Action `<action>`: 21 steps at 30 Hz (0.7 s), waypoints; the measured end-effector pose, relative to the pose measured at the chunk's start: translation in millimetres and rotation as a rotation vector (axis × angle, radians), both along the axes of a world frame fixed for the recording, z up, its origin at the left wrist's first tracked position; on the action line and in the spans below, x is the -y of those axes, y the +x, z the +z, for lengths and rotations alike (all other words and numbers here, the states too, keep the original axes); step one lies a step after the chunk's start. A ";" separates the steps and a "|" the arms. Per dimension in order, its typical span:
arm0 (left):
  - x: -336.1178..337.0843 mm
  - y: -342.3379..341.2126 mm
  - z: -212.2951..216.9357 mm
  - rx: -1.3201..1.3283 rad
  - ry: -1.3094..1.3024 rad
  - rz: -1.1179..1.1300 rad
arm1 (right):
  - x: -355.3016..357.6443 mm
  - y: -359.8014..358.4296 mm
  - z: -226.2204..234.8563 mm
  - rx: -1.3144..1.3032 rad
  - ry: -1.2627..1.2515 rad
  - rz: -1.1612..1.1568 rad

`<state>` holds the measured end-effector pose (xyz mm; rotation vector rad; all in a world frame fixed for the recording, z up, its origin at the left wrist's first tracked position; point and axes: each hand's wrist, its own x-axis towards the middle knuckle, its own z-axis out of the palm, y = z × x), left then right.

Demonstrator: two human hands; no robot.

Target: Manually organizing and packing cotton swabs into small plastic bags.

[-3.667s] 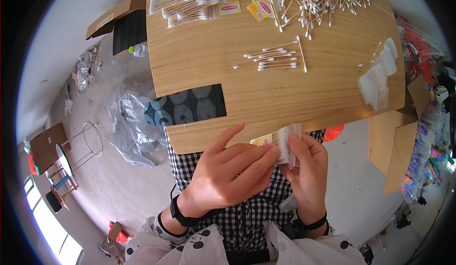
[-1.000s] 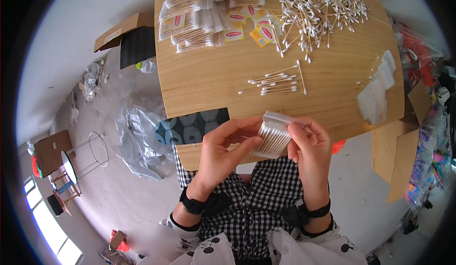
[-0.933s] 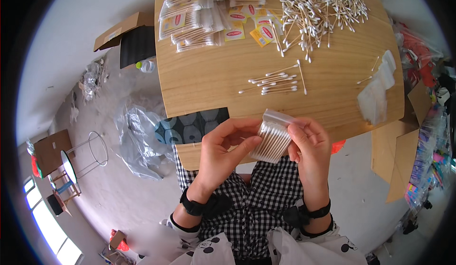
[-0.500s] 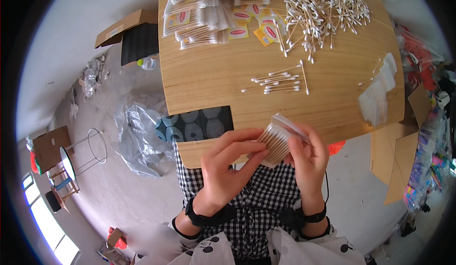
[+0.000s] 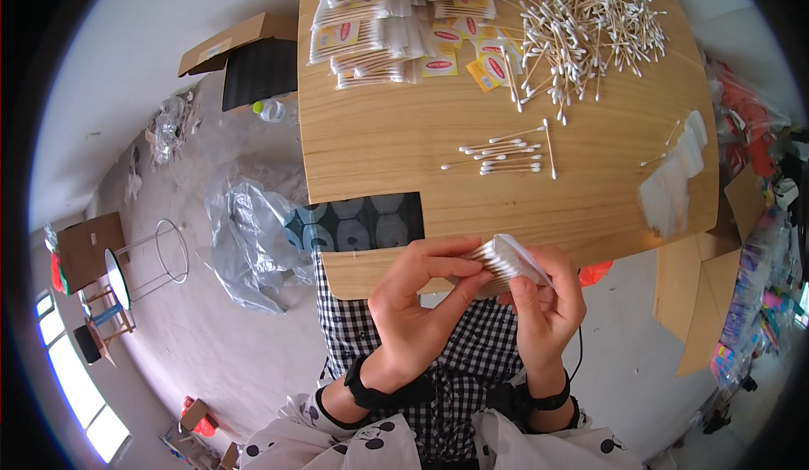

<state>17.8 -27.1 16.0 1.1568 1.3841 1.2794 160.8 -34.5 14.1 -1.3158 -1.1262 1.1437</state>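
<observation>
At the table's near edge, a bundle of wooden-stick cotton swabs (image 5: 500, 259) lies in a small clear plastic bag (image 5: 527, 261), white tips facing up and away. My left hand (image 5: 421, 306) is closed, thumb and fingers pinching the left side of the bundle. On the other side, my right hand (image 5: 549, 306) is closed around the bag, thumb in front and fingers behind. The lower part of the bundle is partly hidden by my fingers. Beyond my hands lies a small group of loose cotton swabs (image 5: 510, 154).
A big heap of cotton swabs (image 5: 590, 32) covers the far right of the wooden table (image 5: 379, 150). Filled swab packets (image 5: 371, 27) are stacked far left, beside yellow-and-white cards (image 5: 489, 71). Empty clear bags (image 5: 670, 188) lie at the right; a dark patterned sheet (image 5: 371, 221) sits front left.
The bagged bundle has tilted, so its white tips show more and its sticks less. Both hands keep their hold. The whole view has shifted slightly.
</observation>
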 end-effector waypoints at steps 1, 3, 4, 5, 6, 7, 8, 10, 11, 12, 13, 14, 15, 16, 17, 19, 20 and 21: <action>0.2 -0.5 0.0 0.068 -0.044 -0.005 | 0.1 1.1 0.2 0.000 0.000 0.002; -0.5 -3.5 4.2 0.075 -0.068 -0.043 | 0.0 2.6 0.7 0.052 0.017 0.041; -0.5 -4.8 5.8 0.081 -0.092 -0.082 | 0.3 2.0 1.6 0.052 0.017 0.043; -0.3 -5.0 4.2 0.082 -0.091 -0.080 | 0.6 1.3 3.2 0.032 0.002 0.043; 0.0 -4.9 1.0 0.078 -0.055 -0.054 | 0.6 0.4 4.9 0.012 -0.013 0.042; 0.0 -4.3 -1.1 0.075 -0.019 -0.028 | 0.3 -0.4 6.3 0.012 -0.013 0.044; 0.1 -2.8 -0.1 0.075 -0.018 -0.026 | -0.2 -1.5 7.9 -0.014 -0.026 0.040; -0.1 0.6 3.6 0.234 -0.100 0.076 | -0.4 -2.0 8.8 -0.040 -0.039 0.037; -0.4 -0.6 3.0 0.235 -0.098 0.077 | -0.3 -1.7 8.9 -0.034 -0.031 0.030; -1.0 -2.9 1.5 0.182 -0.057 0.032 | -0.2 -1.3 8.9 -0.028 -0.023 0.023; -1.3 -4.9 -0.2 0.128 -0.016 -0.013 | 0.1 -0.9 8.5 -0.028 -0.022 0.024; -1.4 -6.2 -1.8 0.128 -0.015 -0.013 | 0.3 -0.4 7.8 -0.022 -0.016 0.033; -1.4 -7.2 -3.4 0.096 0.010 -0.026 | 0.7 0.0 7.1 -0.017 -0.009 0.042; -1.4 -8.1 -4.6 0.063 0.035 -0.039 | 1.0 0.0 6.3 -0.017 -0.009 0.042; -1.0 -8.9 -5.7 0.064 0.035 -0.039 | 1.4 0.1 5.4 -0.014 -0.006 0.043; -0.5 -10.2 -7.2 0.042 0.078 -0.071 | 1.7 0.7 5.3 -0.010 -0.003 0.044; -1.2 -10.5 -6.1 0.043 0.078 -0.071 | 1.7 1.4 5.8 -0.008 -0.015 0.041; -2.3 -10.7 -4.0 0.034 0.066 -0.076 | 1.7 1.9 6.1 -0.005 -0.028 0.038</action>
